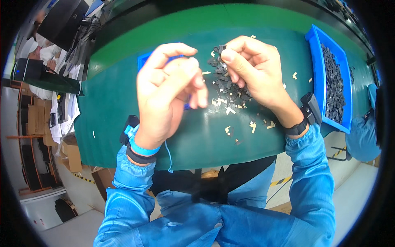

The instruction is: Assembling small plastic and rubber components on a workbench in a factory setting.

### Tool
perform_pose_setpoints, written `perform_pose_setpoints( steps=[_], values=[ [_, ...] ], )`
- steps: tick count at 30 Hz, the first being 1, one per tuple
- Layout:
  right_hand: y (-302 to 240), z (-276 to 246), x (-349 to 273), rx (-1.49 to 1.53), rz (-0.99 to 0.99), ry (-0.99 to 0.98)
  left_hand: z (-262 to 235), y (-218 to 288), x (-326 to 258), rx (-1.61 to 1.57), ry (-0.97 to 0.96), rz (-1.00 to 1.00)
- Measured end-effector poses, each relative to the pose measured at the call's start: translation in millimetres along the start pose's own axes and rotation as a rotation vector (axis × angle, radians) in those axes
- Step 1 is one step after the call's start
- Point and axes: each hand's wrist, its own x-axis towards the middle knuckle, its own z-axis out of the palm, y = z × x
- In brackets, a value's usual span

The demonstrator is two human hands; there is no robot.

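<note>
My right hand (257, 68) is raised over the green table, thumb and index finger pinched on a small black plastic part (222, 48). To its left my left hand (162, 92) hovers with fingers loosely curled and apart; nothing shows between them. Below and between the hands lies a loose pile of small black plastic parts (226, 84), mixed with cream-coloured slips (230, 110). A blue tray (142, 59) stands behind my left hand, which hides most of it.
A long blue bin (319, 78) full of small black parts stands at the right. Cream scraps (252, 126) lie scattered on the green table mat (111, 123). A blue cord (169, 156) hangs from my left wristband. Another person (43, 51) sits at the far left, near a monitor (61, 22).
</note>
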Motion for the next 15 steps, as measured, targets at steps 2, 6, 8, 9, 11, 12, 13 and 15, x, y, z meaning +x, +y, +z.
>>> perform_pose_setpoints(
  steps=[2, 6, 8, 9, 11, 12, 13, 15],
  values=[
    [7, 4, 0, -0.142, -0.067, 0.065, -4, 1, -2, 0.250, 0.025, 0.105],
    [19, 8, -2, -0.406, -0.328, -0.023, 7, -21, 0, 0.692, 0.103, 0.323],
    [16, 7, -2, -0.424, -0.329, -0.041, 4, -14, -1, 0.813, 0.043, 0.310],
    [15, 8, -3, -0.388, -0.316, -0.038, 5, -14, 0, 0.809, 0.043, 0.313],
    [14, 8, -2, -0.361, -0.302, -0.031, 8, -16, 2, 0.628, 0.045, 0.346],
    [12, 6, -3, -0.364, -0.322, -0.047, 9, -18, 4, 0.613, 0.031, 0.348],
    [9, 4, -4, -0.370, -0.340, -0.062, 6, -20, 5, 0.609, 0.030, 0.356],
    [11, 2, -2, -0.372, -0.324, -0.060, 7, -17, 5, 0.650, 0.060, 0.349]
  ],
)
